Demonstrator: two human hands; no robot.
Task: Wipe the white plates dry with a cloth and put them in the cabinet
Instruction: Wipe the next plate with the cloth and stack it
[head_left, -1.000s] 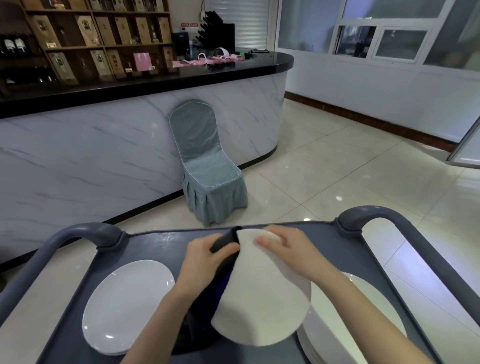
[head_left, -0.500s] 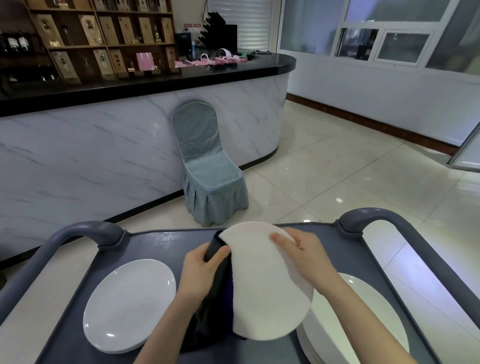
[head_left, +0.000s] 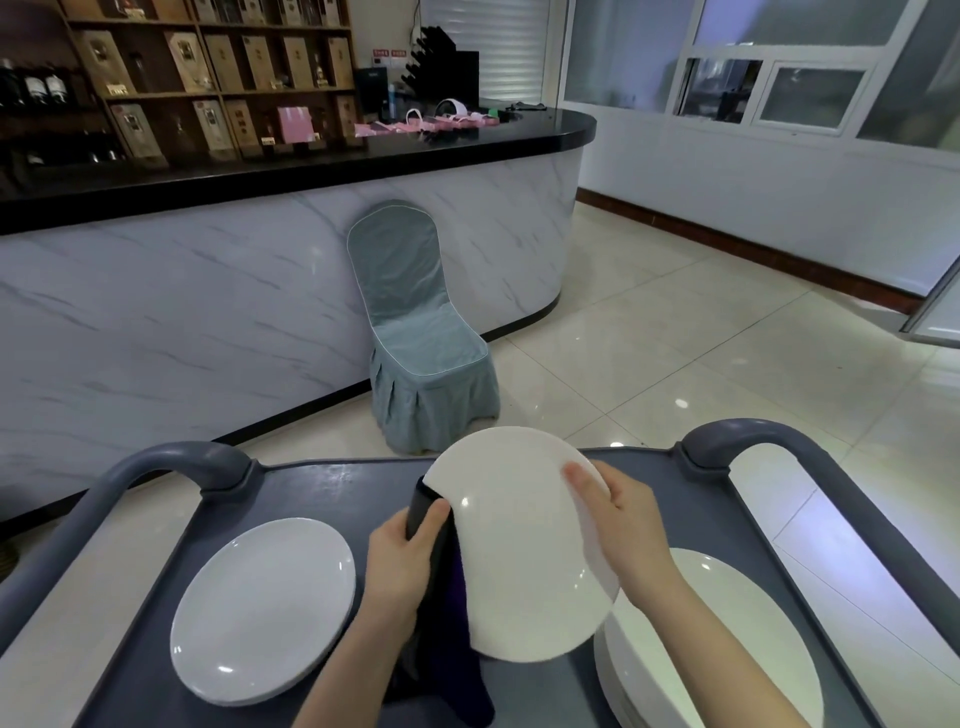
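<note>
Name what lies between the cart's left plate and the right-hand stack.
Head view: the left hand gripping the dark cloth, and the plate held by the right hand.

I see through one camera only, wide-angle, worn on the person's head. It looks forward and down, very near to the left hand (head_left: 397, 566) and right hand (head_left: 626, 525) above the cart (head_left: 322, 488), and it faces the marble counter (head_left: 208, 322).

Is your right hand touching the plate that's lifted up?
Touching. The head view shows the right hand gripping the lifted plate, fingers over its right rim; the left hand holds the cloth at its left edge.
</note>
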